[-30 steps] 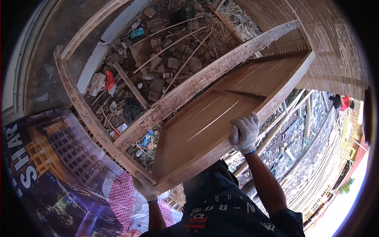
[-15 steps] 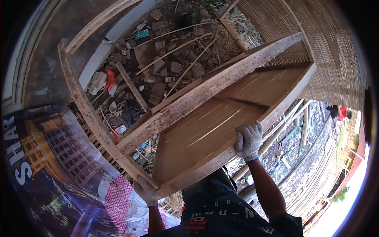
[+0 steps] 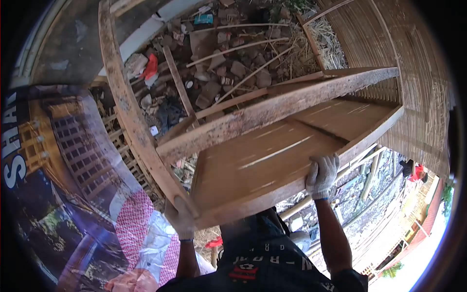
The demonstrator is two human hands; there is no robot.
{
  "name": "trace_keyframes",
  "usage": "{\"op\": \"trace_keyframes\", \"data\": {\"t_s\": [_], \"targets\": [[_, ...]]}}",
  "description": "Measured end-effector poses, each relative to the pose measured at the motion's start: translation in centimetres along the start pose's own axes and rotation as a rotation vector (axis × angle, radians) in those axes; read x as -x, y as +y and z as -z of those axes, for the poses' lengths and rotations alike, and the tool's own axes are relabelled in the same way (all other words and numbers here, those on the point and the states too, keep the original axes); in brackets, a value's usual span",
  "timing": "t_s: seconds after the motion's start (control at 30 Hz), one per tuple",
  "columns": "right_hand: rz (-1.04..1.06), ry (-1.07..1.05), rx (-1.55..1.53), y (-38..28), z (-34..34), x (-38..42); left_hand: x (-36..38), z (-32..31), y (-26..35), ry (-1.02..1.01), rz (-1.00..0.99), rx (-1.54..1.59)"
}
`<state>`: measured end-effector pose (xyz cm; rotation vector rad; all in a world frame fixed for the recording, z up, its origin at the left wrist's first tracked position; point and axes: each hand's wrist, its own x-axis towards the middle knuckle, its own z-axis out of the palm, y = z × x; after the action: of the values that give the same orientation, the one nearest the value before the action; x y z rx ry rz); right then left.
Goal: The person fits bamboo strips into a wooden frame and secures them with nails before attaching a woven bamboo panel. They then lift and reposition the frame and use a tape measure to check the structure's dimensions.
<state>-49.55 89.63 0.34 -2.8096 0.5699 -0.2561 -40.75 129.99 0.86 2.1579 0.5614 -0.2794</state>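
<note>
A large wooden frame (image 3: 277, 114) of weathered beams with a brown board panel (image 3: 258, 151) set in it fills the middle of the head view. My left hand (image 3: 180, 214), in a pale work glove, grips its near-left corner, where a long beam (image 3: 124, 92) joins the near rail. Part of that hand's fingers is hidden behind the wood. Farther right, my gloved right hand (image 3: 322, 177) is wrapped over the near rail (image 3: 253, 202), fingers on the panel side. The frame is tilted in front of my body.
Rubble and bamboo sticks (image 3: 238, 51) lie on the ground beyond the frame. A printed banner (image 3: 63, 185) spreads at left. Woven bamboo wall (image 3: 418, 97) stands at right. A person in red (image 3: 417, 173) is in the distance at far right, near bamboo poles (image 3: 372, 180).
In the view, the frame's far right end has shifted down and right, and its long left beam has become steeper. Both hands keep their hold. The background has shifted too, so my head has moved.
</note>
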Motion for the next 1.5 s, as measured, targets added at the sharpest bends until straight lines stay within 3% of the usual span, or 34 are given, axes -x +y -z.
{"op": "trace_keyframes", "data": {"t_s": [0.57,0.7,0.83,0.93,1.0,1.03,1.1,1.2,1.33,1.37,1.4,1.43,1.47,1.5], "targets": [[-0.014,0.069,0.04,0.2,-0.8,0.8,-0.3,0.1,-1.0,-0.056,0.046,0.085],[0.037,0.197,0.0,0.9,-1.6,0.9,-0.3,-0.5,-0.8,-0.069,-0.006,0.218],[-0.078,0.241,-0.019,1.0,-1.8,0.9,-0.5,-0.3,-0.4,-0.123,0.079,0.022],[-0.127,0.184,-0.152,1.2,-0.9,1.1,-1.5,-0.4,-2.1,-0.138,0.0,0.038],[-0.446,0.249,-0.641,0.3,0.3,2.3,-1.6,-0.6,-2.3,-0.1,-0.008,0.032],[-0.467,0.328,-0.67,0.5,0.4,3.7,-1.6,-0.4,-2.3,-0.12,0.008,0.033],[-0.506,0.49,-0.72,1.3,0.4,7.1,-1.2,-0.3,-1.5,-0.092,0.03,-0.013],[-0.655,0.429,-0.601,3.5,-0.8,17.1,-2.8,0.0,-2.5,-0.109,-0.029,-0.039],[-1.093,-0.058,-0.525,5.8,-5.5,38.6,-3.6,-0.2,-3.7,-0.103,-0.11,0.004],[-1.164,-0.415,-0.43,6.9,-7.4,45.5,-3.3,-0.4,-3.4,-0.088,-0.077,-0.005],[-1.187,-0.621,-0.354,6.4,-7.9,51.7,-3.4,-0.3,-3.1,-0.077,-0.047,-0.023],[-1.203,-0.697,-0.281,6.1,-10.6,59.7,-5.3,-0.2,-4.0,-0.051,-0.014,-0.088],[-1.302,-0.687,-0.318,3.5,-8.6,63.0,-5.5,-0.1,-3.9,-0.065,-0.056,-0.068],[-1.406,-0.576,-0.427,1.3,-6.8,66.0,-5.2,-0.2,-3.9,-0.078,-0.094,-0.046]]}}
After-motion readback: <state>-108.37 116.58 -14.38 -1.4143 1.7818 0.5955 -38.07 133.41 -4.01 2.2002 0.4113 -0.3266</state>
